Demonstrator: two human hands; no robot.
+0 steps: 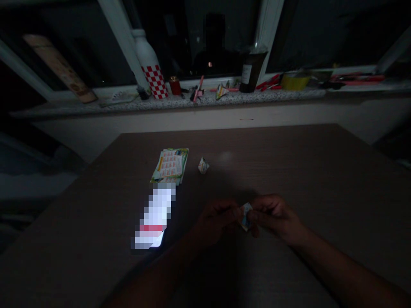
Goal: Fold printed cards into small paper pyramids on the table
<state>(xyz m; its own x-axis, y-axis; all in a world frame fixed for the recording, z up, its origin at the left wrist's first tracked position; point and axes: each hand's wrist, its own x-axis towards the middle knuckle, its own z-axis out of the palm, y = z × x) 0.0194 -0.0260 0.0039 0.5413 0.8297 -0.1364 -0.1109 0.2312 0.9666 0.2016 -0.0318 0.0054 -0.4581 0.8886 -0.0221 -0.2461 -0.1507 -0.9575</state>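
Between my two hands, above the dark wooden table (289, 158), is a small piece of folded printed paper (245, 214). My left hand (221, 216) pinches its left edge with thumb and fingertips. From the other side my right hand (276, 216) grips it, the thumb lying over the paper's face. The fingers hide part of it, and dim light keeps the exact folds from showing. Farther back on the table stands a small folded paper shape (203, 165) with a pointed top, printed in a similar way. Neither hand touches it.
Left of my hands lies a phone (157, 214) with a lit, blurred screen. Behind it is a stack of printed sheets (170, 164). Along the granite windowsill (192, 102) stand a checkered bottle (154, 75), a dark pouch (248, 72), a yellow container (295, 81) and several pens.
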